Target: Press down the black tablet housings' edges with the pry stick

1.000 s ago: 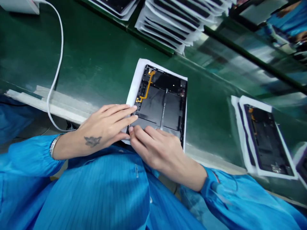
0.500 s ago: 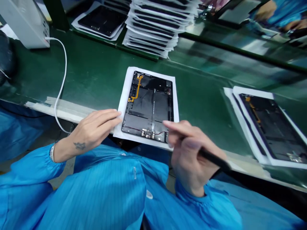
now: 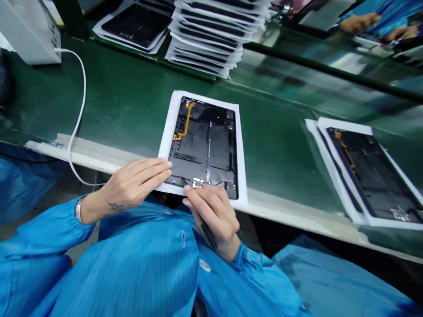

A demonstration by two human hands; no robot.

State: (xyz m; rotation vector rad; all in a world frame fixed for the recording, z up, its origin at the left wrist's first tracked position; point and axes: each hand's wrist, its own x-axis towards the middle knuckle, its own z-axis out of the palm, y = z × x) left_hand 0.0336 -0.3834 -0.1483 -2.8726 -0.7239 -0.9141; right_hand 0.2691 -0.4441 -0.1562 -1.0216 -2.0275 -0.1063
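A tablet's black back housing lies open side up on a white sheet, with an orange flex cable along its upper left. A small circuit board sits at its near edge, with thin wires running to both sides. My left hand lies flat, fingers stretched out, with its fingertips on the housing's lower left edge. My right hand is closed around slim black tweezers, their dark tip beside the small board. My fingers partly cover the board and the tweezers.
Another housing lies on white sheets to the right. At the back stand a tall stack of sheet-wrapped panels and a dark panel. A white cable hangs over the taped bench edge at left. A person's hands show at top right.
My right hand has moved left and down with the tweezers, from the housing's lower right corner to the small board. My left hand has shifted slightly onto the housing's edge.
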